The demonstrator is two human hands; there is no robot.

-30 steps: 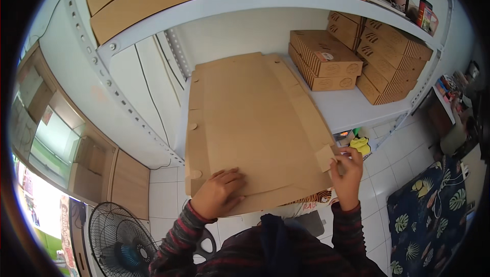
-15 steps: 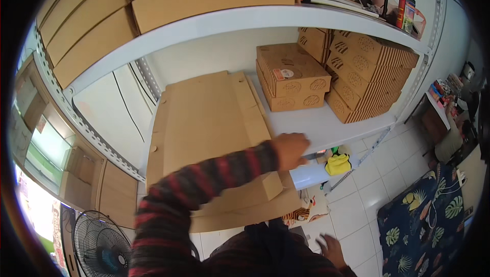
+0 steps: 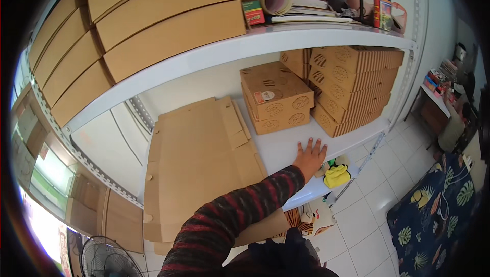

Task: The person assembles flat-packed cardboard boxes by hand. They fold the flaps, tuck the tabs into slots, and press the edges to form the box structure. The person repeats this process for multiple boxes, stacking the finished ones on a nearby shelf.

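My left hand (image 3: pixel 310 159) is open, fingers spread, over the front part of the white shelf (image 3: pixel 270 149). Whether the palm presses on it I cannot tell. Its striped sleeve crosses a large flat, unfolded cardboard sheet (image 3: pixel 199 159) that covers the shelf's left part and overhangs the front. Just beyond my fingers stand two stacked printed cardboard boxes (image 3: pixel 278 85), a round-edged sticker on the upper one. To their right rises a taller stack of similar printed boxes (image 3: pixel 347 93). My right hand is out of view.
Brown boxes (image 3: pixel 168 32) fill the upper shelf's left, beside a tape roll (image 3: pixel 276 0), papers and a red can (image 3: pixel 380 10). A yellow cloth (image 3: pixel 337 176) lies on the lower shelf. A fan (image 3: pixel 109 259) stands lower left; a leaf-patterned dark cover (image 3: pixel 434 221) is at right.
My left hand has moved right and its fingers have spread over the shelf. My right hand has left the view. The view has shifted, showing more of the upper shelf.
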